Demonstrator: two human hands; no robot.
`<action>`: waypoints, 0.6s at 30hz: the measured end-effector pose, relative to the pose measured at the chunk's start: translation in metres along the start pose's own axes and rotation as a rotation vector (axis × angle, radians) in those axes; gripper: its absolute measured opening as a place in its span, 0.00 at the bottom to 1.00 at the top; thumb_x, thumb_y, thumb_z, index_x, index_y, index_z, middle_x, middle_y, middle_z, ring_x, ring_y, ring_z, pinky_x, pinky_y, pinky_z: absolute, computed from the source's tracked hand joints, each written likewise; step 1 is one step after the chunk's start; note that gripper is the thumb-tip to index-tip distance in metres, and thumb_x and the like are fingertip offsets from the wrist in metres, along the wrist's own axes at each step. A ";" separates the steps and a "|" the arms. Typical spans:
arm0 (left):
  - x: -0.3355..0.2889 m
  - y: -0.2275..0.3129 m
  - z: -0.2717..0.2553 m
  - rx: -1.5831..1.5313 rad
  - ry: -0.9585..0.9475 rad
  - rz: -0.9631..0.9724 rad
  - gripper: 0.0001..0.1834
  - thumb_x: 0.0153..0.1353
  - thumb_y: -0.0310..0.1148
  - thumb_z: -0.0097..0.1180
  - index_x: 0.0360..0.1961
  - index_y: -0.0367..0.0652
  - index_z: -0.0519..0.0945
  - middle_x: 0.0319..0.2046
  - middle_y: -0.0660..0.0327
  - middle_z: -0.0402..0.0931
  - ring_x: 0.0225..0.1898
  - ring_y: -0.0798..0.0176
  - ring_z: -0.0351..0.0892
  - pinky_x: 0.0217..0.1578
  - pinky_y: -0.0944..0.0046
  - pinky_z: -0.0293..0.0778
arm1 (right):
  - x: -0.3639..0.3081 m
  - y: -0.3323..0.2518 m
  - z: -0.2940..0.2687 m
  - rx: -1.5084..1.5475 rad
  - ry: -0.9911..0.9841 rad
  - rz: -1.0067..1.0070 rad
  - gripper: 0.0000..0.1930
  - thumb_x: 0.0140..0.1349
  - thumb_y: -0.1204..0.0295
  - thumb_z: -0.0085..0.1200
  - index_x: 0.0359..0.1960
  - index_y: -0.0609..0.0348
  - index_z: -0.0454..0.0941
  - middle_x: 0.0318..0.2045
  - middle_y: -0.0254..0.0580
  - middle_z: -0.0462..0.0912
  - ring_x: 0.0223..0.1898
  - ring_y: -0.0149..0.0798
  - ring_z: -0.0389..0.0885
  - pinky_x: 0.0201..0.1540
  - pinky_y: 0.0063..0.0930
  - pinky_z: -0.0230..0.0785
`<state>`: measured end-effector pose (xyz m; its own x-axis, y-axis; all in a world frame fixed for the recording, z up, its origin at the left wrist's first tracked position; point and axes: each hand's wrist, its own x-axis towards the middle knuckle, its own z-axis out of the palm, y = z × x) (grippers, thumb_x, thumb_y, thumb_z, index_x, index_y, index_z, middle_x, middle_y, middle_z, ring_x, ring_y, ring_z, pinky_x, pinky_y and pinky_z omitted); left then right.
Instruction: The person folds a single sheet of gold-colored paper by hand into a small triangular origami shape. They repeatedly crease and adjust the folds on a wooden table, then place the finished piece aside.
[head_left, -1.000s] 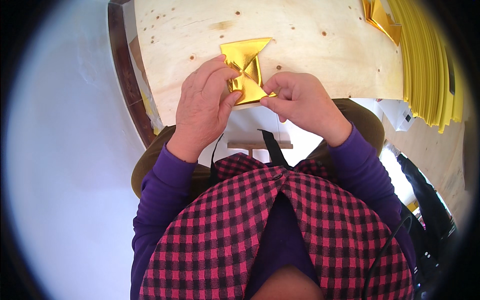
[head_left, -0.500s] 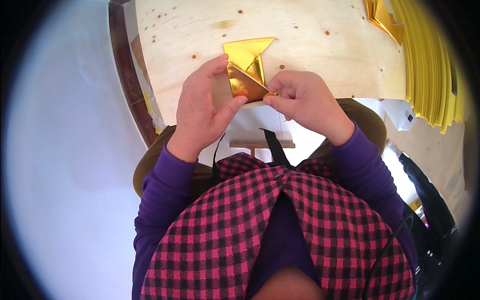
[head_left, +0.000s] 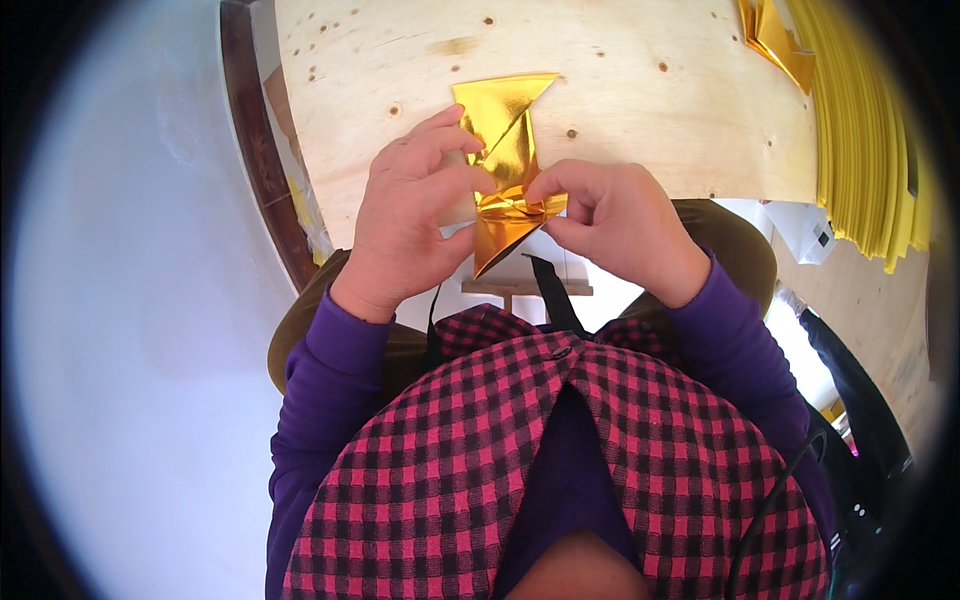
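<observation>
A folded sheet of gold foil paper lies at the near edge of the wooden table, its lower end hanging over that edge as a pointed flap. My left hand holds the paper's left side, fingertips on top and thumb by the hanging flap. At the right side, my right hand pinches the paper between index finger and thumb, where the foil is bunched along a crease. A diagonal fold line crosses the upper part, which ends in a point toward the upper right. The paper's underside is hidden.
Folded gold pieces lie at the table's far right. Beside them stands a thick stack of yellow sheets. The pale plywood tabletop has a near edge just above my lap. A dark wooden strip runs along the left.
The lower part of the gold paper has opened out from its diagonal fold and now hangs down as a flap. My left fingers have curled in over the paper; my right hand has shifted slightly down.
</observation>
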<state>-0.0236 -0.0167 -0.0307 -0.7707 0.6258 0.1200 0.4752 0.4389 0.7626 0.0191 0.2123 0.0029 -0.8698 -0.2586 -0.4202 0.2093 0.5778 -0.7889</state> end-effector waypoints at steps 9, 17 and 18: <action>0.001 -0.002 0.002 -0.029 0.000 0.006 0.13 0.38 0.20 0.73 0.27 0.43 0.84 0.47 0.55 0.78 0.63 0.42 0.71 0.61 0.49 0.70 | 0.000 0.008 0.008 -0.076 0.127 -0.102 0.05 0.59 0.74 0.64 0.36 0.58 0.85 0.17 0.36 0.76 0.18 0.26 0.70 0.24 0.23 0.63; 0.001 -0.003 0.003 -0.068 0.001 0.003 0.12 0.41 0.21 0.74 0.28 0.40 0.84 0.49 0.55 0.78 0.64 0.43 0.70 0.62 0.50 0.69 | 0.004 0.013 0.004 0.109 0.065 -0.009 0.08 0.60 0.66 0.63 0.31 0.57 0.83 0.19 0.41 0.80 0.20 0.41 0.77 0.26 0.33 0.68; 0.001 -0.003 0.003 -0.066 0.001 -0.002 0.12 0.41 0.21 0.74 0.28 0.40 0.84 0.49 0.56 0.78 0.64 0.43 0.70 0.62 0.50 0.69 | 0.003 0.012 0.003 0.121 0.063 0.018 0.08 0.60 0.67 0.63 0.31 0.57 0.83 0.18 0.39 0.79 0.19 0.38 0.75 0.25 0.31 0.67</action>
<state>-0.0245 -0.0154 -0.0348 -0.7720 0.6244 0.1188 0.4444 0.3966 0.8033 0.0202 0.2157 -0.0096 -0.8910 -0.1981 -0.4085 0.2738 0.4832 -0.8316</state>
